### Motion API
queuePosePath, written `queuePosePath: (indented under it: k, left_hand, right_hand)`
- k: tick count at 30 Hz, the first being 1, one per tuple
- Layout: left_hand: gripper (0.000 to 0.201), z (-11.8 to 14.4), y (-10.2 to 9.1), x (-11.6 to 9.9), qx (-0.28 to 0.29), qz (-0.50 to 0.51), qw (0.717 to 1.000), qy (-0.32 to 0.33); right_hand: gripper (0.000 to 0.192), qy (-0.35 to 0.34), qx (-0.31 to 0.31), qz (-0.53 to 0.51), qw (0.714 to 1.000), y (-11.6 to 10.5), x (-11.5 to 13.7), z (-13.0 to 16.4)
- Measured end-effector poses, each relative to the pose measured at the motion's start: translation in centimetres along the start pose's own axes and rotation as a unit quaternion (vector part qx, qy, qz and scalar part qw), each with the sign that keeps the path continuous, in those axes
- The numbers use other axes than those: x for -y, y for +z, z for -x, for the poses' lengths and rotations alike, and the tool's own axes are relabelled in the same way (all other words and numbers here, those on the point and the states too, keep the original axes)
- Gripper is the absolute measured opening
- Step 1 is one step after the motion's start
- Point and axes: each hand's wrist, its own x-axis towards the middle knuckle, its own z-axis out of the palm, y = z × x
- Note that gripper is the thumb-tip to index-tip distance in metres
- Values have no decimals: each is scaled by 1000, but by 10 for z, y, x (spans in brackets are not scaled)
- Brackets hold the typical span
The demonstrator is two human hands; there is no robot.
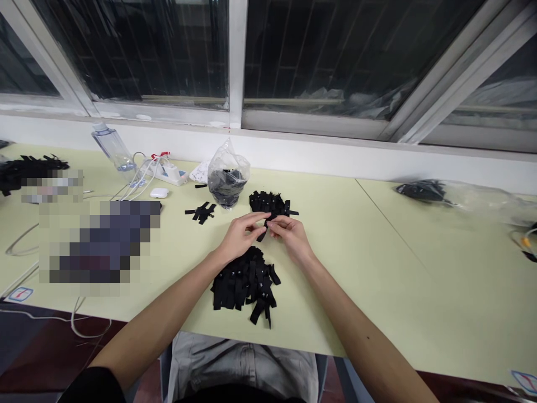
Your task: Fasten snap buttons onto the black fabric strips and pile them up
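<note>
Hands | I'm pinching one black strip (263, 228) between left hand (241, 235) and right hand (289, 234), raised for handling | sorted pile (271, 202) beyond hands, loose heap (246, 284) beneath wrists on tabletop (377, 252).

Both forearms extend forward and converge at centre. The left hand (241, 235) is held palm-down, its fingers curled and its fingertips pinched together. The right hand (289, 232) faces it with fingertips likewise pinched, the two hands nearly touching.
</note>
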Motion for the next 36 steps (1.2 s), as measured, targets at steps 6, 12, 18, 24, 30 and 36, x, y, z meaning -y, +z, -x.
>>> queuePosePath:
  k: [6, 12, 18, 24, 30, 36]
  left_hand:
    - [26, -3, -11, 10, -37, -134, 990, -19]
    - [14, -2, -9, 17, 64, -242, 968, -36]
    - [12, -3, -4, 15, 60, -296, 953, -40]
    - [10, -2, -4, 13, 62, -313, 947, -24]
    - [20, -2, -5, 13, 83, -334, 939, -9]
    - [27, -3, -4, 8, 105, -330, 938, 4]
  right_hand:
    - [32, -13, -52, -68, 996, -6, 9, -2]
    - [31, 4, -29, -116, 993, -6, 12, 0]
    - [32, 16, 11, -95, 995, 1, 12, 3]
    - [30, 7, 43, -72, 996, 3, 11, 5]
    - [28, 7, 51, -87, 995, 4, 10, 5]
    - [33, 13, 44, -85, 995, 6, 11, 6]
